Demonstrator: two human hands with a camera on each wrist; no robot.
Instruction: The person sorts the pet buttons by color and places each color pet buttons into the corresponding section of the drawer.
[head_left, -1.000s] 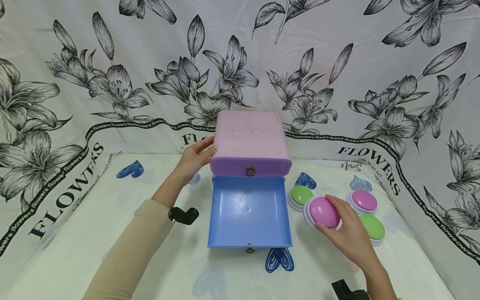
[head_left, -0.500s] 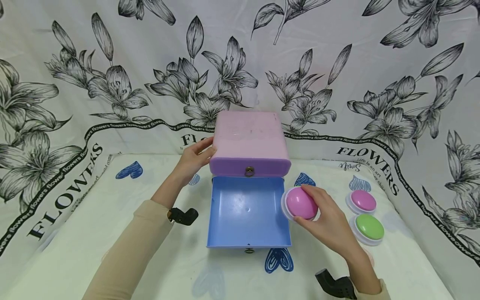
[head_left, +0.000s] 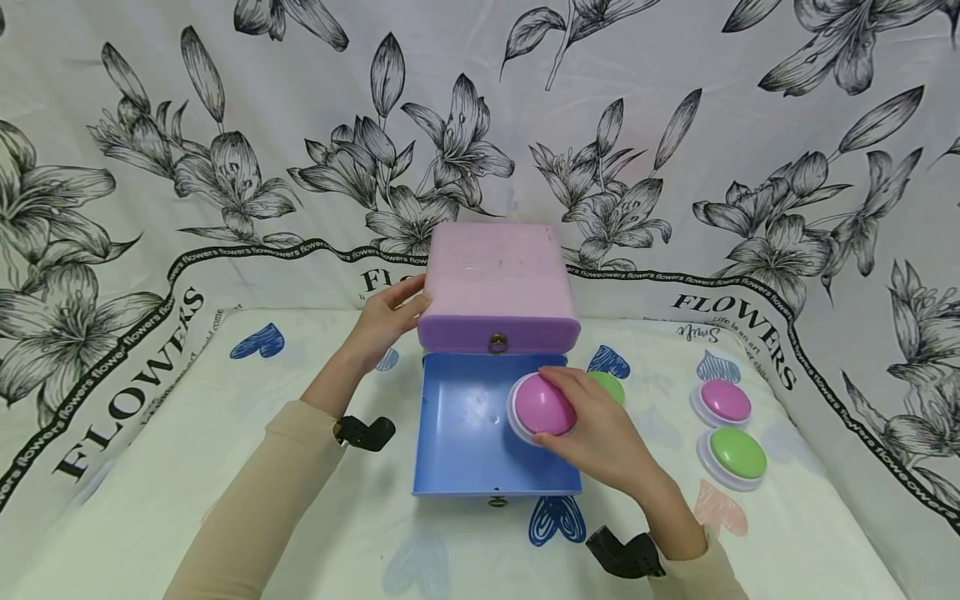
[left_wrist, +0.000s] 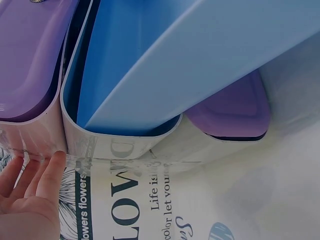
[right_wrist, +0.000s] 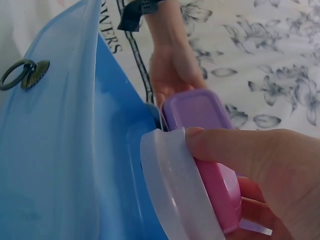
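Note:
My right hand (head_left: 607,425) grips a round push button (head_left: 544,404) with a pink dome and white base, over the pulled-out blue drawer (head_left: 457,450). In the right wrist view the thumb lies against the white base (right_wrist: 175,185), with fingers behind the pink dome. The drawer belongs to a small drawer cabinet with a pink top (head_left: 498,267) and purple front. My left hand (head_left: 386,321) touches the cabinet's left side; in the left wrist view its straight fingers (left_wrist: 47,180) rest against the pale side wall.
Right of the drawer lie a green push button (head_left: 609,386), partly hidden by my right hand, another pink one (head_left: 724,402) and another green one (head_left: 735,454). A purple drawer (left_wrist: 232,107) sits below the blue one. Flower-printed cloth (head_left: 637,125) hangs behind.
My right hand has carried the pink push button leftward, from beside the drawer to over it. The left hand stays against the cabinet.

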